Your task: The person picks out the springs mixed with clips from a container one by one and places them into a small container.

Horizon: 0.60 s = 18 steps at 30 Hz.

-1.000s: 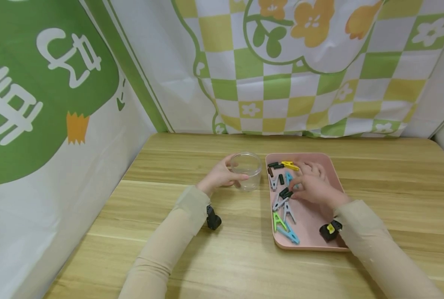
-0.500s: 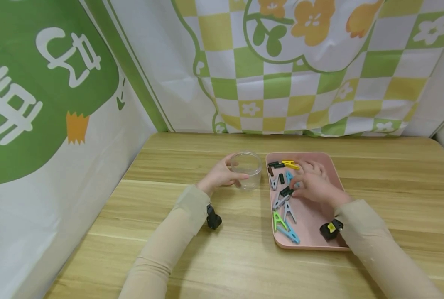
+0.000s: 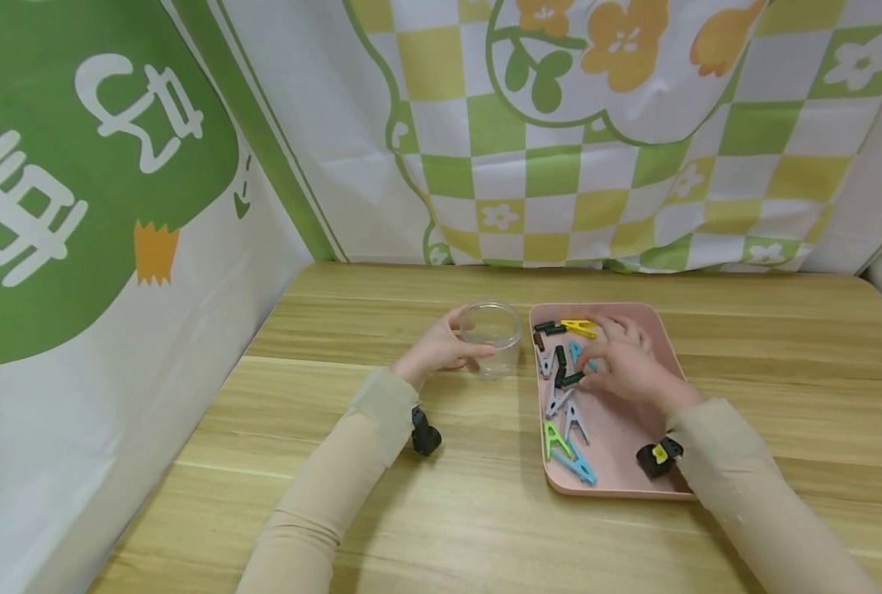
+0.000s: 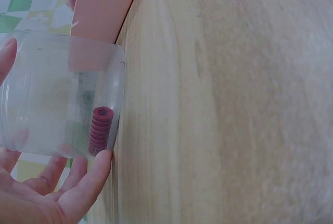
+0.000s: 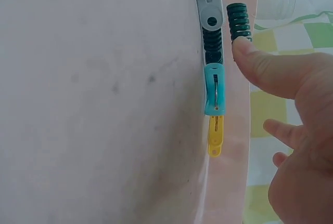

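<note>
My left hand (image 3: pixel 441 351) grips a clear plastic jar (image 3: pixel 503 355), thumb near the rim and fingers round the side. Inside the jar lies a red coil spring (image 4: pixel 100 130), seen in the left wrist view. Over the pink tray (image 3: pixel 634 445) my right hand (image 3: pixel 622 363) pinches a dark green spring (image 5: pixel 239 20) between thumb and fingers; the fingertips behind it are hidden. Around that hand lie more dark springs (image 3: pixel 560 356), a yellow clothespin (image 3: pixel 578 327), a blue clothespin (image 5: pixel 215 89) and several grey clothespins (image 3: pixel 575 419).
A lime green clothespin (image 3: pixel 555 439) and another light blue clothespin (image 3: pixel 576 466) lie near the tray's front left corner. A brown spring (image 3: pixel 538 341) is by the left wall. The wooden table (image 3: pixel 381 511) meets a patterned curtain (image 3: pixel 552 181) behind.
The dark spring at my right fingertips has come up slightly and turned. Another dark spring and a grey clothespin beside it have shifted a little. My left hand and the jar stay put.
</note>
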Available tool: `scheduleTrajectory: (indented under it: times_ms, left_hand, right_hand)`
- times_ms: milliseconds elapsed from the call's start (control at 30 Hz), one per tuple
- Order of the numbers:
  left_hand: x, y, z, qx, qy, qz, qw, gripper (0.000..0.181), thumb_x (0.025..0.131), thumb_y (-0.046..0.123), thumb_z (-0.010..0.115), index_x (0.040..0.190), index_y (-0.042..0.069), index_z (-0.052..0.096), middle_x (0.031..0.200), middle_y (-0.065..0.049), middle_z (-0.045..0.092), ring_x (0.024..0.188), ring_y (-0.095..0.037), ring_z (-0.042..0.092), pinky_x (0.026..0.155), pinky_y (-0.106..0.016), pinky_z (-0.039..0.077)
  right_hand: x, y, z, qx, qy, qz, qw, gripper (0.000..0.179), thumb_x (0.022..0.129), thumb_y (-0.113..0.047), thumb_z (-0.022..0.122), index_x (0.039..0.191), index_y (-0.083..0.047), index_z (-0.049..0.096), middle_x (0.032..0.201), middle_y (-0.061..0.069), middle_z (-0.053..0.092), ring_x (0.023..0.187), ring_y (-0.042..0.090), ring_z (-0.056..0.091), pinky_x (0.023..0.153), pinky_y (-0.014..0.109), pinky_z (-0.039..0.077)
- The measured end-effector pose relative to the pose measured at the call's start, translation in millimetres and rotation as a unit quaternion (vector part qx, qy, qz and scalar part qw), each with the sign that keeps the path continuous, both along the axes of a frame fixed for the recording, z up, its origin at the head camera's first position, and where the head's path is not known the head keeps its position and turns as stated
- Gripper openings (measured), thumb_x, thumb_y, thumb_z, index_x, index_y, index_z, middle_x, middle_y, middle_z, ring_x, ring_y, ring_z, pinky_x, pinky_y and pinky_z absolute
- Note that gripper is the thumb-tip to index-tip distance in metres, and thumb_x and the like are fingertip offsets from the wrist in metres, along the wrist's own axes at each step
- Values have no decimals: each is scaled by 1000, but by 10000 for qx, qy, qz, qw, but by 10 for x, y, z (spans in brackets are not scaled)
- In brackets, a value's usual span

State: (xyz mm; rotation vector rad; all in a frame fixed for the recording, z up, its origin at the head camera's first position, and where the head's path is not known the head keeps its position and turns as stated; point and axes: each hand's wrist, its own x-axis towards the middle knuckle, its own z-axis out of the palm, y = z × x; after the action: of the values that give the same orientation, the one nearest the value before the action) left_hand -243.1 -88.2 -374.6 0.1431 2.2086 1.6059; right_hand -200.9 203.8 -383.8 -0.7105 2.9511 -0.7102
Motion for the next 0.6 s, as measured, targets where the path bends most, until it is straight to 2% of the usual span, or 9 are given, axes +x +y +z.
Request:
scheduleTrajectory:
  times_ms: [200, 600]
  left_hand:
    - [-5, -1, -1, -2, 19, -25, 10000, 89, 77, 17, 80, 148, 29, 29, 146, -10, 36, 79, -21, 67, 79, -31, 51]
    - [2, -5, 0, -56, 7, 8, 10000, 90, 76, 18, 81, 149, 27, 29, 146, -10, 36, 87, -24, 66, 87, -35, 51]
  right_hand:
    - [3, 1, 1, -85, -37, -28, 10000, 9, 79, -14, 76, 83, -19, 69, 152, 26, 17, 133, 54, 4, 98, 73, 0]
    - [-25, -19, 24, -46, -4, -141, 9999, 10, 78, -15, 77, 84, -19, 70, 153, 23, 17, 134, 54, 3, 99, 73, 1]
